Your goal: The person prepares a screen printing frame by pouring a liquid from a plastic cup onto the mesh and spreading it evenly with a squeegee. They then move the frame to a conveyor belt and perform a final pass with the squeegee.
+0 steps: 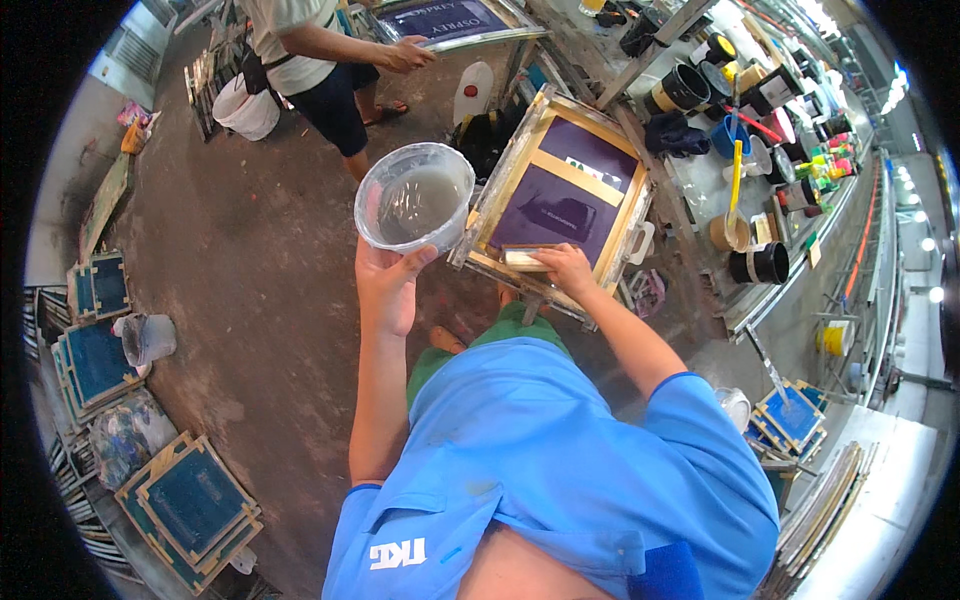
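My left hand (388, 290) holds up a round translucent plastic tub (410, 210) from below, its thumb against the near side. Some greyish, see-through contents show inside the tub. To its right lies a wooden-framed printing screen (632, 215) with dark purple mesh, tape across it and a small printed design. My right hand (566, 268) is closed round a squeegee (522, 259) with a pale wooden handle, at the screen's near edge. The squeegee's lower edge and part of my fingers are hidden.
Another person (320, 60) stands at the upper left, a hand near a second framed screen (450, 22). Ink tubs, including a black one (758, 263), crowd the bench at right. Blue screens (195, 500) and a bucket (148, 338) stand along the left wall.
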`<action>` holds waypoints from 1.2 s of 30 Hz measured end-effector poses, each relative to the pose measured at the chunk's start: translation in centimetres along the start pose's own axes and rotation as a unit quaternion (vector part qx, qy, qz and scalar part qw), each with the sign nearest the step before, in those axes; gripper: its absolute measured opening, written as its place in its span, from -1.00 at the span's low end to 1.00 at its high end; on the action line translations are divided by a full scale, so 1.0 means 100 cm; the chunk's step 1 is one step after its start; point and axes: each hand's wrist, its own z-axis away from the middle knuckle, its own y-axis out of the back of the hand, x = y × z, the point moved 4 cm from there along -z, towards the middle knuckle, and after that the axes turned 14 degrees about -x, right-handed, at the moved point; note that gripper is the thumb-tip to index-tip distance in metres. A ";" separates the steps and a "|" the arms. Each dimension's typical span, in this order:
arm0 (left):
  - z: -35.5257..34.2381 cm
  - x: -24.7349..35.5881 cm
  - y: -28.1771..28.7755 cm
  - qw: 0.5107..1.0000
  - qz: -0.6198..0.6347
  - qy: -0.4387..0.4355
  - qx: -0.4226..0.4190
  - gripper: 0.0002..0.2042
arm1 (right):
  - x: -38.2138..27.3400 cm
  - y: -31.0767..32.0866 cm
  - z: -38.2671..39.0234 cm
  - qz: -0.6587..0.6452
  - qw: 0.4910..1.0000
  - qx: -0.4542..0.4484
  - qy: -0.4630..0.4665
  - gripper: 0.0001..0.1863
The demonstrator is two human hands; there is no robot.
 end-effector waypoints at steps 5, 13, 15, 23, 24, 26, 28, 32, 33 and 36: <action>0.002 0.003 0.009 1.000 0.012 0.005 -0.001 -0.05 | -0.004 -0.005 0.045 -0.053 0.996 0.064 -0.033 -0.46; 0.012 0.001 0.007 0.999 0.000 0.050 -0.017 -0.01 | -0.078 -0.020 0.093 -0.019 0.988 0.134 -0.077 -0.52; 0.015 0.001 0.005 0.998 -0.006 0.054 -0.028 0.01 | -0.074 -0.008 0.093 -0.051 0.988 0.127 -0.068 -0.46; 0.029 0.002 0.012 0.997 -0.005 0.064 -0.043 0.05 | -0.030 0.020 -0.009 -0.024 0.996 0.086 -0.020 -0.61; 0.030 0.002 0.012 0.997 -0.015 0.055 -0.048 0.06 | -0.028 0.018 -0.023 -0.019 0.997 0.065 -0.022 -0.63; 0.036 -0.001 0.016 0.998 -0.017 0.058 -0.033 0.07 | -0.032 0.014 -0.044 -0.001 0.999 0.054 0.002 -0.64; 0.046 -0.003 0.023 0.998 -0.026 0.059 -0.014 0.06 | -0.038 0.010 -0.059 0.014 0.999 0.039 0.018 -0.64; 0.064 -0.012 0.041 0.997 -0.039 0.060 -0.004 0.01 | -0.037 0.007 -0.078 0.034 0.999 -0.005 0.031 -0.62; 0.068 -0.016 0.045 0.998 -0.029 0.056 -0.014 -0.01 | -0.034 0.008 -0.081 0.040 0.998 -0.021 0.049 -0.62; 0.066 -0.041 0.063 0.989 -0.040 0.143 0.023 -0.09 | -0.017 0.009 -0.078 0.072 0.993 -0.070 0.066 -0.63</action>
